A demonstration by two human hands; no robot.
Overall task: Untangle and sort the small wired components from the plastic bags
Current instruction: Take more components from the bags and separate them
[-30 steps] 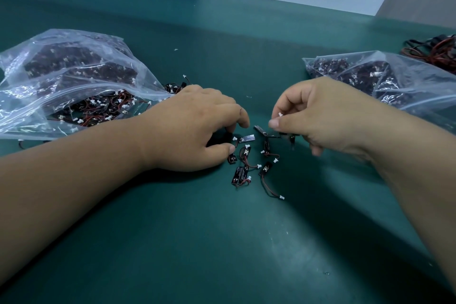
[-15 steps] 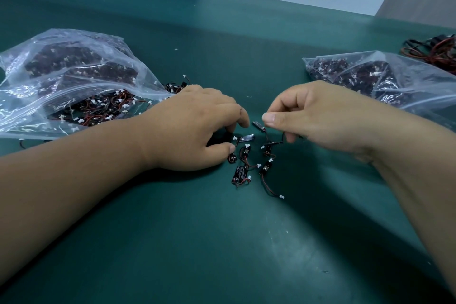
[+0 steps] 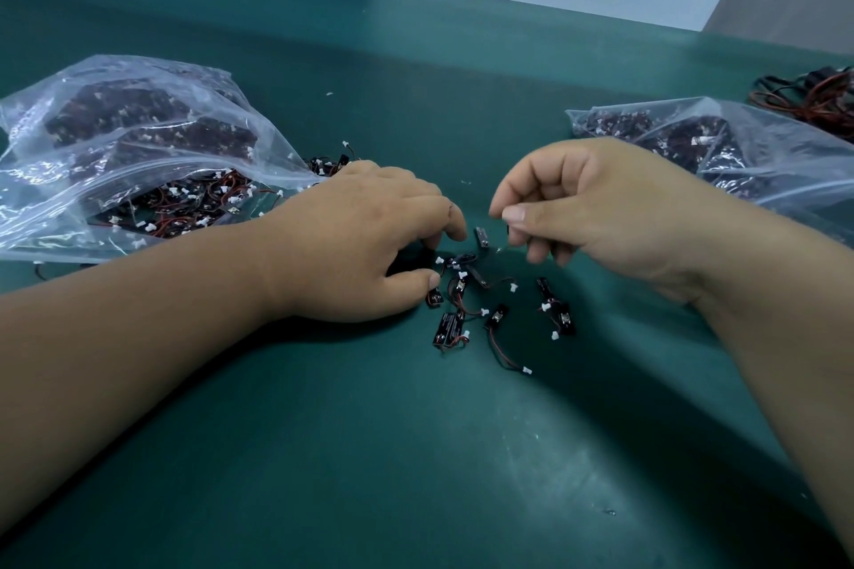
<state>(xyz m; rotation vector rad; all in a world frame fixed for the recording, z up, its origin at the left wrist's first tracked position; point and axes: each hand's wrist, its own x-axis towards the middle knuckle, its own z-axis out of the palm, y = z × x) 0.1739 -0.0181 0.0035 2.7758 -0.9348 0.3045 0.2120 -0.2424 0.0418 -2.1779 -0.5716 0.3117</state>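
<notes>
Several small black wired components with red-black leads and white plugs lie loose on the green mat between my hands. My left hand rests on the mat with its fingers curled over a clump of them, the thumb tip touching one piece. My right hand hovers just above the pile, thumb and forefinger pinching a thin lead, with a black component just left of and below it. Two more components lie to the right of the pile.
An open clear plastic bag full of components lies at the left, spilling some near my left wrist. A second bag lies at the right, behind my right hand. A tangle of red and black cables sits at the far right edge.
My right hand has lifted slightly and shifted right, pulling on its lead. Two components now lie apart to the right of the pile. The left hand has stayed in place.
</notes>
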